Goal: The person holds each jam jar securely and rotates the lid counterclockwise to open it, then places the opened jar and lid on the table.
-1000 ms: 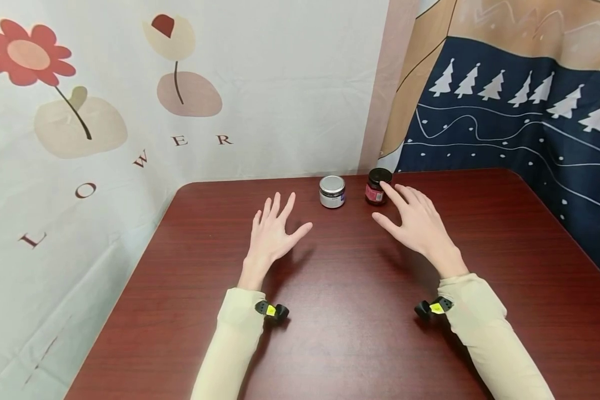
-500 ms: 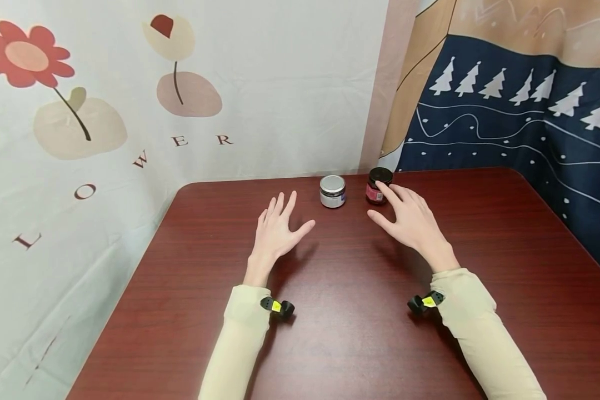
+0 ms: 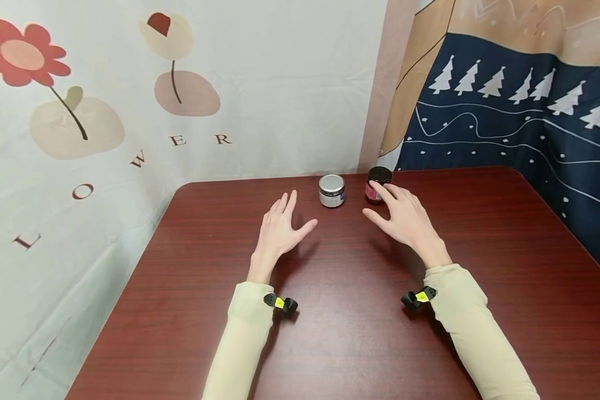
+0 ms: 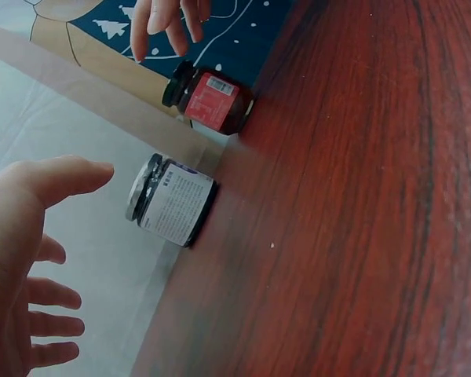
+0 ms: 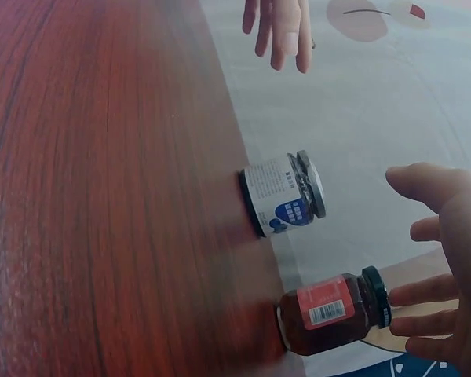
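A short glass jar with a silver lid and a white label stands upright near the table's back edge. To its right is a dark jar with a black lid and a red label bearing a barcode. Blueberries are printed on the white label in the right wrist view. My left hand hovers over the table, fingers straight and thumb spread, short of the silver-lidded jar. Over the table in front of the dark jar is my right hand, fingers extended; its fingertips overlap that jar in the head view. Neither hand holds anything.
The dark red wooden table has rounded back corners. Right behind it hangs a pale flower-print cloth, and at the right a navy cloth with white trees. Each sleeve carries a small black wrist camera.
My right hand has shifted slightly left, its fingertips passing across the dark jar. The left hand has drifted a little to the right. Both jars stay in place.
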Motion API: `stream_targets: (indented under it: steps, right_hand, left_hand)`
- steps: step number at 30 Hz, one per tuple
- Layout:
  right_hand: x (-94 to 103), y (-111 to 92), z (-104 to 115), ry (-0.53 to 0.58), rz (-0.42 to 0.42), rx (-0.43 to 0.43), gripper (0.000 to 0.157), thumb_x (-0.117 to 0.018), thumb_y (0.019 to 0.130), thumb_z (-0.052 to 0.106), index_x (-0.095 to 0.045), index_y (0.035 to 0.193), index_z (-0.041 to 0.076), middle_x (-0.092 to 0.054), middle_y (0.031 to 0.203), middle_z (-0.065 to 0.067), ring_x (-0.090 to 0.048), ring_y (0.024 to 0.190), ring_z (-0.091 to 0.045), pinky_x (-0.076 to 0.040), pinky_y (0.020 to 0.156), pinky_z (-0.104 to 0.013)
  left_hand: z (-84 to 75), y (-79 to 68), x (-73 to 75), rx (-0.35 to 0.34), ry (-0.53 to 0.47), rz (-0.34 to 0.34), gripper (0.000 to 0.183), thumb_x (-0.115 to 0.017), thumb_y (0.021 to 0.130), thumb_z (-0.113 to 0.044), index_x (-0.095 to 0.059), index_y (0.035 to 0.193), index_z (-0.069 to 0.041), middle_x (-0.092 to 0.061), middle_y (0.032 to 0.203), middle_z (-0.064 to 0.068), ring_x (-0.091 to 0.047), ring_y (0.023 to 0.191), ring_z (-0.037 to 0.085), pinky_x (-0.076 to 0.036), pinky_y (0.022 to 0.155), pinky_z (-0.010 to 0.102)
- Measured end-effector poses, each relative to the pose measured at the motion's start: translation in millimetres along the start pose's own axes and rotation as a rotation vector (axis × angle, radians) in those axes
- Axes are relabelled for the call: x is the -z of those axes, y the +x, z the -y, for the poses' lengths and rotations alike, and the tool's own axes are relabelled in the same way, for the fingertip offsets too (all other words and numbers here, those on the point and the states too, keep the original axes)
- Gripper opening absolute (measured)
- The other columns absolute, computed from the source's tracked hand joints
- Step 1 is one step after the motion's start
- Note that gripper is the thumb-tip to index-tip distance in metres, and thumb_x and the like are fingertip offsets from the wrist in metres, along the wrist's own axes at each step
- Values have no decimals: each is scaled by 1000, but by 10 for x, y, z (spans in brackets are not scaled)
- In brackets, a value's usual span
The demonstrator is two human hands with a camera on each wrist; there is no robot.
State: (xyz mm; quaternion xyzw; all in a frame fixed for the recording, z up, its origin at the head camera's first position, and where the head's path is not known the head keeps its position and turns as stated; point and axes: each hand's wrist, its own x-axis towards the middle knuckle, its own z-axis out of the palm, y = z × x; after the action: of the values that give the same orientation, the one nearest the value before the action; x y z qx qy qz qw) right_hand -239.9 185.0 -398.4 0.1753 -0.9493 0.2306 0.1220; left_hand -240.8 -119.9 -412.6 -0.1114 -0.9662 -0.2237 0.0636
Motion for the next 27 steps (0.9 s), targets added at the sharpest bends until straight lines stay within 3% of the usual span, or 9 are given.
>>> stream_targets:
  steps: [15,27]
  right_hand:
    - [-91,126,60,21,-2,34,68,-60,97,52,-42,154,20,-45,150,-20,-40,137,-40,-29,112,-58]
    - [-190,225,104,64,72,10,67,-59,98,52,-40,156,23,-40,154,-19,-38,140,-39,-34,110,-61]
  left_hand:
    - [16,76,-73,-18,-55,-10,94,-61,90,-61,-25,160,-10,-32,160,19,-31,146,38,-27,116,55]
    - [16,125,-86,-9,-113,21,96,-63,90,-59,-21,161,-11,-30,162,16,-29,147,37,-26,116,54]
